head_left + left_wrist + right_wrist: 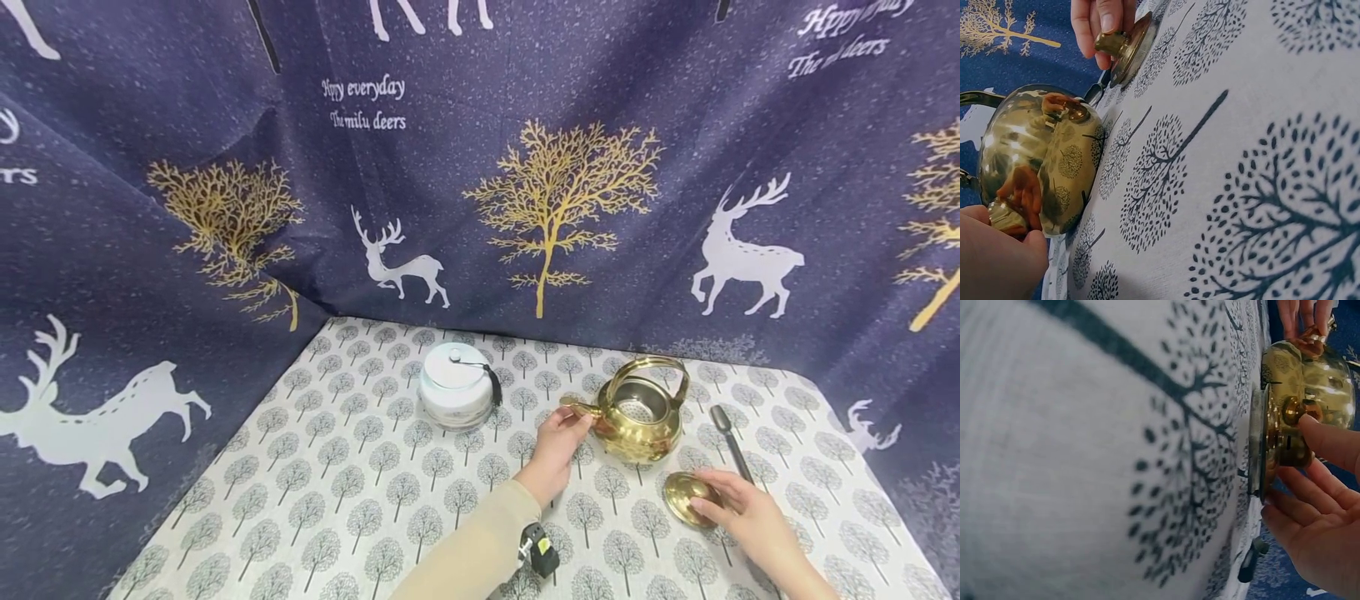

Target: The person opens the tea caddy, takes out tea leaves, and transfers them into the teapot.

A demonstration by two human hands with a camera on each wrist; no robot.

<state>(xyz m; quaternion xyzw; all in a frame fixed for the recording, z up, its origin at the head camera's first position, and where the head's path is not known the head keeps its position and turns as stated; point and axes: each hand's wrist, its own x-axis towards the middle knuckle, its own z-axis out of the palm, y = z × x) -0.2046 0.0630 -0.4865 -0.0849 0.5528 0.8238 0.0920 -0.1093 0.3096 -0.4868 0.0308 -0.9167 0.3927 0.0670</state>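
A gold kettle [637, 433] with a raised handle stands uncovered on the cloth, its inside showing through the top opening. My left hand [558, 450] grips the kettle's spout [581, 407] between thumb and fingers. Right of and nearer than the kettle, the round gold lid [692, 500] lies flat at the cloth, knob upward. My right hand [750, 517] pinches the lid's knob [1297, 450] between thumb and fingers, other fingers spread by the rim. The left wrist view also shows the thumb on this knob [1113, 42].
A white lidded jar [453, 392] with a black tassel stands to the left, farther back. Beside the kettle on the right lies a dark-handled utensil [731, 442], partly behind my right hand. A blue deer-patterned curtain [480, 250] hangs behind the tree-print tablecloth [360, 508].
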